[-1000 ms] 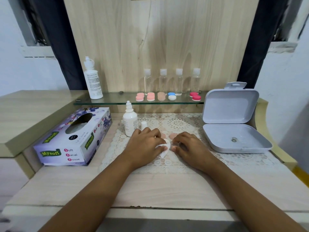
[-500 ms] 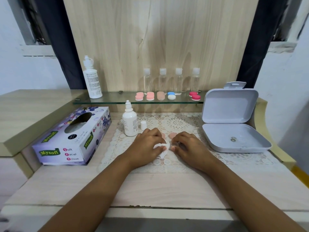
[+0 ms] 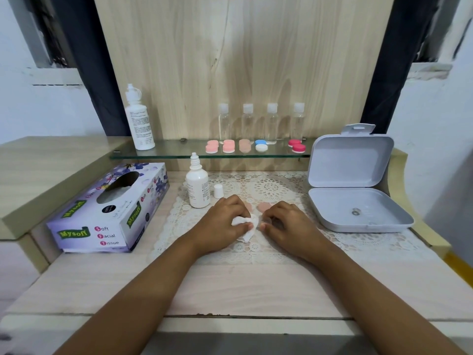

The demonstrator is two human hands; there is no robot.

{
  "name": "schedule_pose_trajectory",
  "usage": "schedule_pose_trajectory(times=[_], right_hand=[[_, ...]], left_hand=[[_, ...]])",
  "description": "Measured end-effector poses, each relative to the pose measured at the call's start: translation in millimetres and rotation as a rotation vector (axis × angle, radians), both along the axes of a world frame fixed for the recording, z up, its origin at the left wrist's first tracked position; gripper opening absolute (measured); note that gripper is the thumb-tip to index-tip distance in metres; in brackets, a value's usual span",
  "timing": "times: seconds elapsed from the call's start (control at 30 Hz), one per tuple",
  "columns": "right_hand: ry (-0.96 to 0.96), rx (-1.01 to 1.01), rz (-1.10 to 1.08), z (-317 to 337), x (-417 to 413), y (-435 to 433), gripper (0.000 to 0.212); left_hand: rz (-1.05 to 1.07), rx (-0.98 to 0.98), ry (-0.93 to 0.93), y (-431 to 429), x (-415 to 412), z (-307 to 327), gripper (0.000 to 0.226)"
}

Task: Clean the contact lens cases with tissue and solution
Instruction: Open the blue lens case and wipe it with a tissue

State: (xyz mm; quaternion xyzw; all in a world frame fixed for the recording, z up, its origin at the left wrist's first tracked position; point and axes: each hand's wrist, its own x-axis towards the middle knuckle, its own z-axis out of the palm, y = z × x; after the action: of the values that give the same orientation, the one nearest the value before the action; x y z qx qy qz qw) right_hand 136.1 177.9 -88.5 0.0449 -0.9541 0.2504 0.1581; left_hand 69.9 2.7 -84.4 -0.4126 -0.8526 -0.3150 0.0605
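Pinched in the left hand, the tissue is wadded small, likely to fit a well. Right hand curls just beside it, presumably steadying a case, though its grip cannot be told; peach caps lie set aside just beyond on the lace mat.

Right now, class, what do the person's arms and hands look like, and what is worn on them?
The left hand and right hand are bare: no gloves, rings or watch show. The left forearm and right forearm are bare too, with no sleeve in view.
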Motion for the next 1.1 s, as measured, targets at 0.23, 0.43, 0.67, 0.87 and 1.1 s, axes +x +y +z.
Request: schedule_pose_trajectory(times=[0.23, 0.43, 0.67, 0.87, 1.1], right_hand=[[0.002, 0.04, -0.017, -3, -1, -1, 0.032], [0.069, -0.092, -0.025, 4, 2, -6, 0.037], [0.135, -0.649, 0.097, 21, 16, -14, 0.014], [0.073, -1.023, 0.127, 29, 16, -5, 0.019], [0.275, -0.898, -0.066, 33, 20, 9, 0.025]], left_hand=[[0.083, 0.319, -0.212, -1, 6, 11, 0.016], [0.085, 0.48, -0.303, 3, 13, 17, 0.012], [0.049, 0.573, -0.493, 8, 18, 20, 0.002], [0.048, 0.533, -0.402, 5, 15, 18, 0.011], [0.158, 0.236, -0.187, -3, 10, 12, 0.013]])
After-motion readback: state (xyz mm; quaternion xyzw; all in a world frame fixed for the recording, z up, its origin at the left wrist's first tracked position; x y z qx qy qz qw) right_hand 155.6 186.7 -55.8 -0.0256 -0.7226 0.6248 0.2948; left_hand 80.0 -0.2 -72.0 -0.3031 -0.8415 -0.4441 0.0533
